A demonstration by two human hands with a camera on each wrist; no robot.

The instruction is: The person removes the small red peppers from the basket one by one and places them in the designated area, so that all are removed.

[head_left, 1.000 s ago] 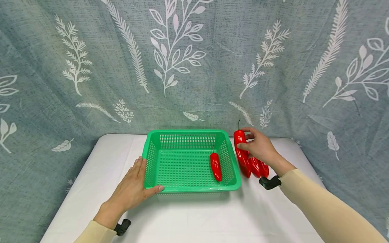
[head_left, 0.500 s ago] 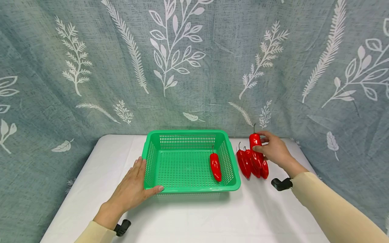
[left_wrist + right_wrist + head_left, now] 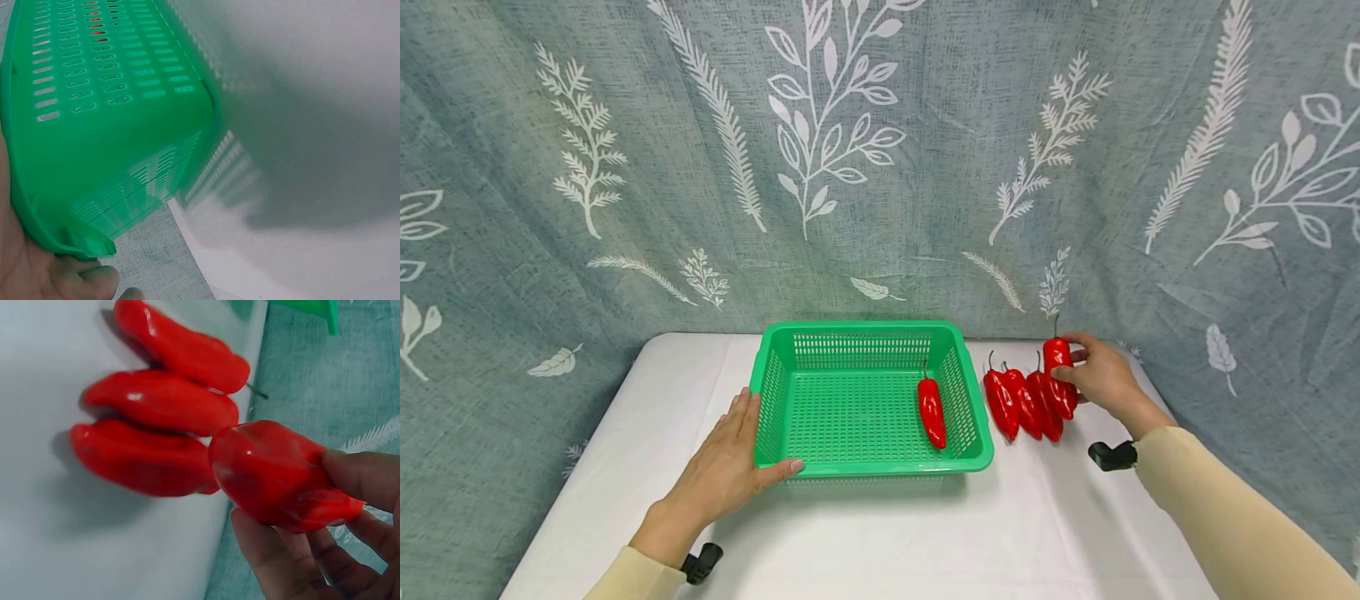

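A long red chili pepper [image 3: 1059,375] is pinched between the thumb and fingers of my right hand [image 3: 1097,375], stem up, at the right of the table. In the right wrist view this pepper [image 3: 275,478] hangs beside three others lying in a row, the nearest pepper [image 3: 144,459] almost touching it. My left hand [image 3: 726,454] rests along the left rim of the green basket [image 3: 872,469], fingers straight and thumb over the front corner. Inside the basket, one red pepper [image 3: 932,412] lies near the right wall.
Between basket and right hand, the row's leftmost pepper [image 3: 1002,404] lies close to the basket's right side. A white-covered table [image 3: 880,542] carries everything. Behind it hangs a grey-green leaf-patterned curtain [image 3: 880,267], near the table's back edge.
My right hand has moved right with the pepper, from beside the basket across the row to its right end. The row's peppers have come into view. My left hand and the basket stay put.
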